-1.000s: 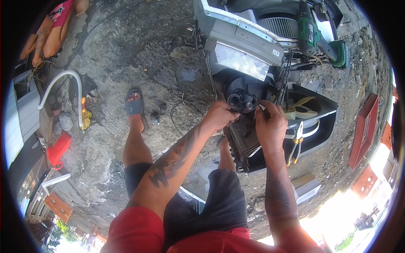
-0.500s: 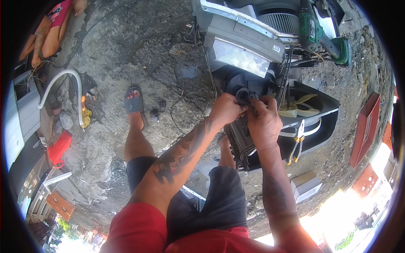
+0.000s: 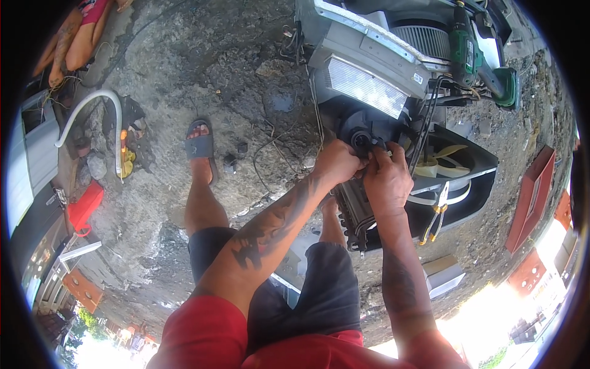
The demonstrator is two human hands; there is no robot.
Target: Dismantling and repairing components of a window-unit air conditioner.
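A partly dismantled air conditioner, its finned silver coil [image 3: 364, 87] uppermost, stands in front of me. Below the coil is a round black part [image 3: 357, 136] with a ring-shaped opening. My left hand [image 3: 338, 163] is closed just under that ring, its fingertips pinched together. Close beside it, my right hand [image 3: 388, 181] is also closed, thumb and fingers pressed on something small and dark. What either hand grips is hidden by the fingers. A ribbed black plastic piece [image 3: 357, 212] extends beneath my hands. To the right, a pale fan [image 3: 439, 163] sits in a black shroud [image 3: 479, 175].
Yellow-handled pliers [image 3: 437, 218] hang on the shroud's rim. A green cordless drill [image 3: 464, 52] rests on the unit. Loose wires [image 3: 314, 101] run down its left side. A red metal frame [image 3: 533, 200] lies far right; a white hose [image 3: 114, 101] curves at left. Another person's hand [image 3: 56, 76] shows upper left.
The view has shifted slightly, so the unit appears a little farther right. Both hands stay close together at the black part, with small finger movements.
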